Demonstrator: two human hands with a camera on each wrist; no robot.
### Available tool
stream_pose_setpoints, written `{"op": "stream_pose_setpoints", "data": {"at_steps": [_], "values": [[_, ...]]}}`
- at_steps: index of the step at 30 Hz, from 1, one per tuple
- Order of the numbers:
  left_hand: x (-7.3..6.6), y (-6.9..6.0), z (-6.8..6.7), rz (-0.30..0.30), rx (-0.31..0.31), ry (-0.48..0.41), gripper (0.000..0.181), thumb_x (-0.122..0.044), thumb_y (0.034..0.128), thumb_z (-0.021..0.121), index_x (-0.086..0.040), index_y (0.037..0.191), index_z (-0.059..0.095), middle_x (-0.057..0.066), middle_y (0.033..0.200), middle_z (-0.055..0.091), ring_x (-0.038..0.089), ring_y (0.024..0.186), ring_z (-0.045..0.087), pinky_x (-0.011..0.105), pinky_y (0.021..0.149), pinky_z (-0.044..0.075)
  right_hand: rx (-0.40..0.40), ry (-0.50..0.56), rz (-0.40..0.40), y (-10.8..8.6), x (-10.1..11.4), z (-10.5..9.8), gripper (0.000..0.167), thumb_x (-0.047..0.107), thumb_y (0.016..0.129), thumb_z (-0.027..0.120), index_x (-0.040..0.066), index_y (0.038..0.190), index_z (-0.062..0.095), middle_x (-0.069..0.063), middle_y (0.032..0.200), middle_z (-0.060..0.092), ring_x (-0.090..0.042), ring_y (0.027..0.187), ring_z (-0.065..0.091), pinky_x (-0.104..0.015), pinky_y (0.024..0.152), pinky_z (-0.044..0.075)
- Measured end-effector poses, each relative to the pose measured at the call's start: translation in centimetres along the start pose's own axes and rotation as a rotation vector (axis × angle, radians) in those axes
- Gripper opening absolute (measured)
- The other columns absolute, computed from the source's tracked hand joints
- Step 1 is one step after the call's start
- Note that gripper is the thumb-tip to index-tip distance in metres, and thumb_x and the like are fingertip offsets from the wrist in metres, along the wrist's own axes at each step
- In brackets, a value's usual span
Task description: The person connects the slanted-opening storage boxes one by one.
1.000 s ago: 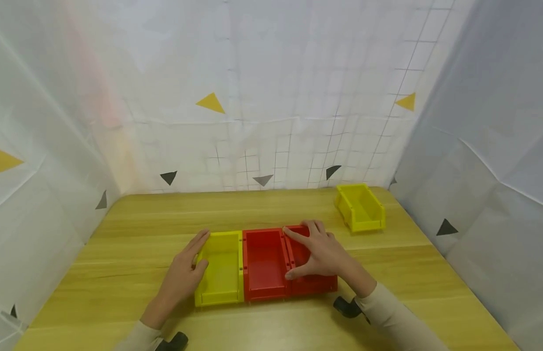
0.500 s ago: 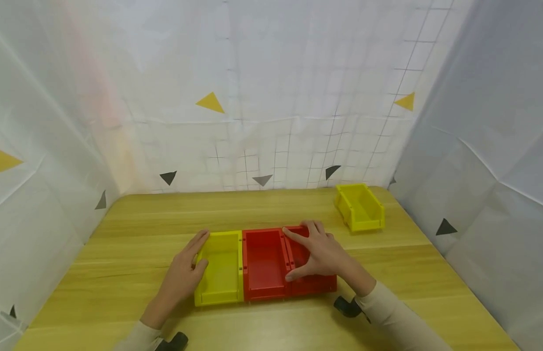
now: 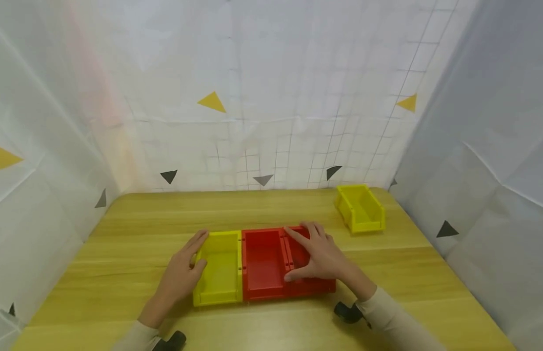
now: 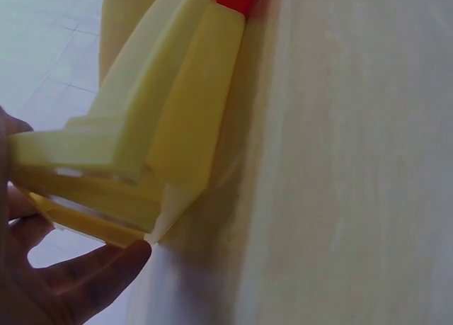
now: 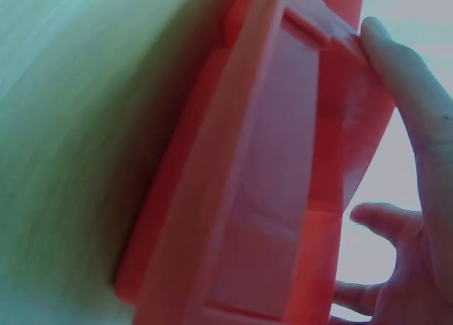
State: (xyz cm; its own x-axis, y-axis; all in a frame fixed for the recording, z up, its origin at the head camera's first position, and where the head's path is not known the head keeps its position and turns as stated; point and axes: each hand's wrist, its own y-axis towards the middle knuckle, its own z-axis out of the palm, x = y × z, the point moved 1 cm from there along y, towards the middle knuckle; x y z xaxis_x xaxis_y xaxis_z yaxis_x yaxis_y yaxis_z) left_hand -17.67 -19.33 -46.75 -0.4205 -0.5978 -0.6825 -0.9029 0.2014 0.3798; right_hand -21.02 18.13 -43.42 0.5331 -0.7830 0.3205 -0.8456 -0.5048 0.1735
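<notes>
Yellow bin [image 3: 219, 268] and two red bins [image 3: 264, 265], boxy smooth plastic, abut on wood-grain table [image 3: 258, 326]. I see left hand [image 3: 181, 274], fingers spread, touching yellow's side; right hand [image 3: 322, 257], fingers spread, over end red.

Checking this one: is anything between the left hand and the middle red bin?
Yes, the yellow bin at the row's left end. The left hand touches its outer side, and its opposite side adjoins the middle red bin.
</notes>
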Motion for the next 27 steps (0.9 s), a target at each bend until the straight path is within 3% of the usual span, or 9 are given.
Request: {"op": "stream_pose_setpoints", "data": {"at_steps": [6,13,21,27], "values": [[0.2,0.3,-0.2,0.013,0.003,0.017,0.069,0.004,0.0971,0.057,-0.011,0.162,0.04,0.004,0.166,0.033,0.0,0.045,0.016,0.024,0.039,0.032,0.049,0.055,-0.003,0.1,-0.9,-1.3,0.112,0.078,0.072,0.077,0.027,0.164,0.038,-0.018,0.165,0.025,-0.045,0.147,0.022,-0.073,0.11,0.024],[0.5,0.1,-0.5,0.009,-0.003,0.022,0.068,0.004,0.0977,0.058,-0.012,0.162,0.039,0.001,0.166,0.033,0.001,0.046,0.018,0.026,0.041,0.036,-0.006,0.167,0.027,1.2,-4.1,-4.8,0.097,0.055,0.087,0.079,0.014,0.163,0.037,-0.024,0.167,0.019,-0.05,0.147,0.024,-0.074,0.102,0.036],[0.6,0.3,-0.9,0.007,-0.018,0.021,0.069,0.006,0.0961,0.057,-0.011,0.161,0.041,0.006,0.165,0.035,0.0,0.046,0.019,0.026,0.041,0.037,-0.144,0.089,0.115,2.6,-10.2,-7.9,0.077,0.03,0.097,0.074,-0.005,0.156,0.04,-0.035,0.161,0.024,-0.056,0.144,0.023,-0.072,0.11,0.027],[1.2,0.5,-1.4,-0.028,0.019,0.027,0.069,0.002,0.0985,0.057,-0.014,0.163,0.038,0.004,0.167,0.031,0.002,0.046,0.019,0.026,0.041,0.037,-0.125,-0.014,0.226,2.9,-14.3,-9.6,0.068,0.024,0.102,0.065,-0.011,0.154,0.038,-0.04,0.156,0.028,-0.059,0.141,0.026,-0.073,0.11,0.023]]}}
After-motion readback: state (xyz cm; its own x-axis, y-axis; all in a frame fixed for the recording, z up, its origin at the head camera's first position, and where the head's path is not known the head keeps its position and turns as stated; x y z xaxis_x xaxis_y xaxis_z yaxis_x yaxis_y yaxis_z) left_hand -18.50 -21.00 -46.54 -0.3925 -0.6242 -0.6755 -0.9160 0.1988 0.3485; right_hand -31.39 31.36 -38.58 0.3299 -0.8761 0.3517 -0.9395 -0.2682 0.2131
